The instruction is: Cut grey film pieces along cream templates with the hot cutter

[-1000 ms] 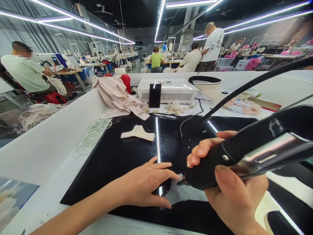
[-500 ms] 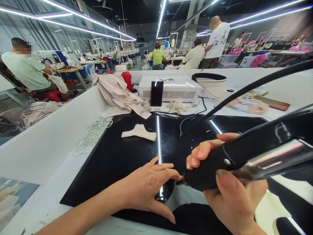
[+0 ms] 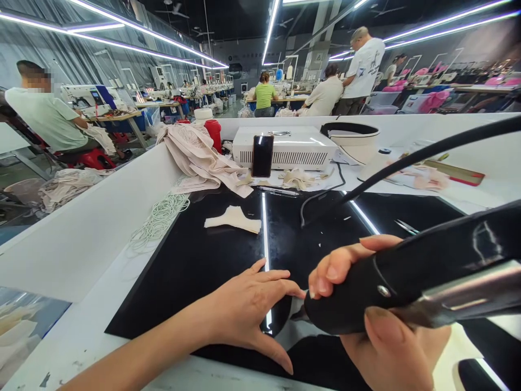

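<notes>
My right hand [image 3: 394,342] is wrapped around a thick black handheld tool [image 3: 431,271] with a metal lever along its side and a dark cable. The tool's tip points left and down toward a curved opening in the shiny black sheet [image 3: 179,282]. My left hand [image 3: 252,307] lies on that sheet with fingers and thumb spread, its index fingertip close to the tool's tip. What the tip touches is hard to make out. Farther back on the sheet rests a cream fabric piece [image 3: 233,219]. Part of a pale yellow piece [image 3: 459,353] shows under my right wrist.
Behind the sheet stand a white vented box [image 3: 301,157] and a phone [image 3: 262,156]. Beige fabric [image 3: 199,157] and a tangle of pale cord [image 3: 160,217] lie at the left. Tweezers [image 3: 407,227] sit behind the tool. The tool's cable [image 3: 427,149] arches across the right side.
The tool and my right hand have shifted slightly down. Tweezers now show behind the tool. My left hand stays nearly in place, still spread on the sheet.
</notes>
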`<action>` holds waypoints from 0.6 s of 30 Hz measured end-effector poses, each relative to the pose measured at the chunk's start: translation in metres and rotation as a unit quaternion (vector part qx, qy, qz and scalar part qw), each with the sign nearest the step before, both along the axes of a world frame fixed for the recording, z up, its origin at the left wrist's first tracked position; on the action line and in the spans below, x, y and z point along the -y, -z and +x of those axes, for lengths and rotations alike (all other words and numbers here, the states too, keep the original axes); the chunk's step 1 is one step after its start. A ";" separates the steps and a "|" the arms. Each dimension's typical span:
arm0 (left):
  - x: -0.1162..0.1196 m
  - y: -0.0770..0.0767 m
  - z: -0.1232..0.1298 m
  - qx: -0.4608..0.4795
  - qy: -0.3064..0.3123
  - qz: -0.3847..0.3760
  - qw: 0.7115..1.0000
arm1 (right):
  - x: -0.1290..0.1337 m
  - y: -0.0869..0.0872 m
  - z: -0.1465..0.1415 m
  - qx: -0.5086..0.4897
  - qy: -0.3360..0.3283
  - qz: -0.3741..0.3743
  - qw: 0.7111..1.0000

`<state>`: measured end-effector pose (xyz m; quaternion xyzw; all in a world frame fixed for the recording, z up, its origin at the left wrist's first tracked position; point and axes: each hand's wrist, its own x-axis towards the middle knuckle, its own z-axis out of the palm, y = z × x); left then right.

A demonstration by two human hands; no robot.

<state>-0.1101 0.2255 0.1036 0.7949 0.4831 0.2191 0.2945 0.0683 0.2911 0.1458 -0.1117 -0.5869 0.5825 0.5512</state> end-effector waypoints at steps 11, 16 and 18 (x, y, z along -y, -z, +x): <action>-0.002 -0.002 0.000 0.005 0.008 -0.009 1.000 | 0.007 -0.002 0.000 0.001 0.003 -0.015 1.000; -0.003 -0.008 0.001 0.002 0.011 -0.027 1.000 | 0.015 0.001 0.000 0.019 -0.002 -0.030 0.999; -0.003 -0.009 0.002 -0.005 0.012 -0.025 1.000 | 0.017 0.003 -0.001 0.025 0.004 -0.033 0.999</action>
